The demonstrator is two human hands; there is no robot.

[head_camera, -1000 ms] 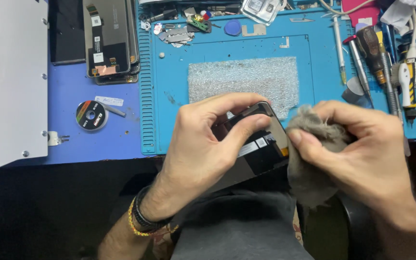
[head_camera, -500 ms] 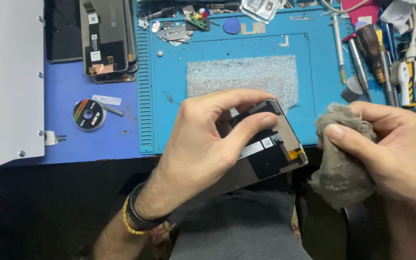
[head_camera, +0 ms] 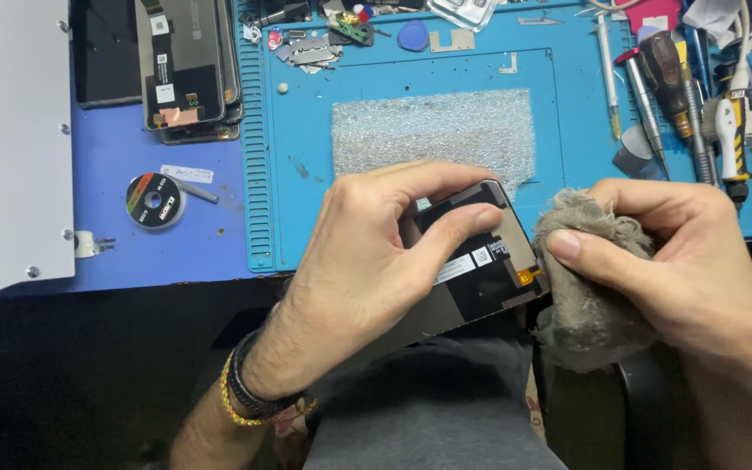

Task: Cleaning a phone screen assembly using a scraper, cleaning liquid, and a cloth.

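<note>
Left hand (head_camera: 367, 261) gripped a dark phone screen panel (head_camera: 480, 261), back side up, fingers curled over its top edge and thumb pressed across its face. Panel was held tilted just above the person's lap, at the near edge of the blue work mat (head_camera: 306, 174). Right hand (head_camera: 681, 261) closed around a bunched grey cloth (head_camera: 585, 287), thumb on top, the cloth touching the panel's right end near a small orange flex tab. The two hands sat close together, the panel bridging them.

Behind the panel lay a grey foam pad (head_camera: 433, 130) in the middle of the mat; the left fingers covered its near edge. To the right, a row of screwdrivers and tweezers (head_camera: 672, 78) lay well apart from the cloth. Far left, a stack of other screen panels (head_camera: 184, 70) and a small solder-wick reel (head_camera: 154, 200) rested on the purple table surface (head_camera: 115, 244). Small metal parts (head_camera: 306, 48) were scattered along the mat's far edge. A white box (head_camera: 10, 139) filled the left margin.
</note>
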